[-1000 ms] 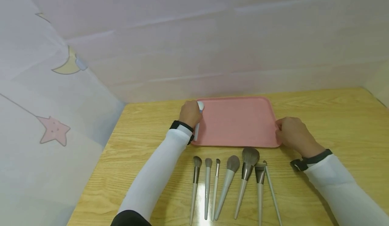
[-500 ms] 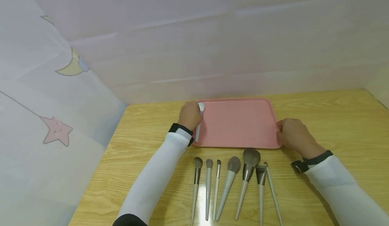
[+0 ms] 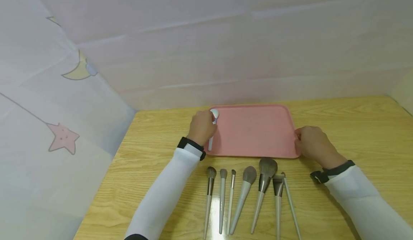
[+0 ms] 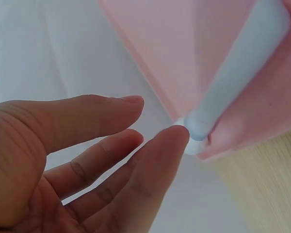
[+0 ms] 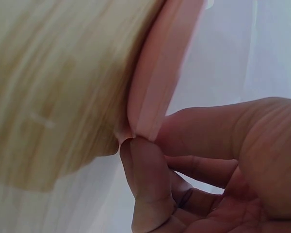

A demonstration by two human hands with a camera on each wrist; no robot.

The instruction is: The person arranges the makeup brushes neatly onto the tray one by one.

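Note:
A pink tray (image 3: pixel 255 132) lies on the wooden table (image 3: pixel 355 125). A pale white tool (image 3: pixel 211 139) with a rounded head lies along the tray's left side. My left hand (image 3: pixel 201 127) is at that edge. In the left wrist view its fingers (image 4: pixel 160 145) are loosely spread, and one fingertip touches the end of the tool's handle (image 4: pixel 237 73) on the tray's rim (image 4: pixel 174 53). My right hand (image 3: pixel 309 141) is at the tray's right edge. The right wrist view shows its thumb and a finger (image 5: pixel 145 165) pinching the rim (image 5: pixel 160 73).
Several grey makeup brushes (image 3: pixel 246 193) lie side by side on the table just in front of the tray, heads toward it. A white cloth wall stands behind. A curtain with a pink star (image 3: pixel 64 139) hangs at the left table edge.
My left hand has drawn back a little toward me, and more of the white tool shows. My right hand stays on the tray's right rim.

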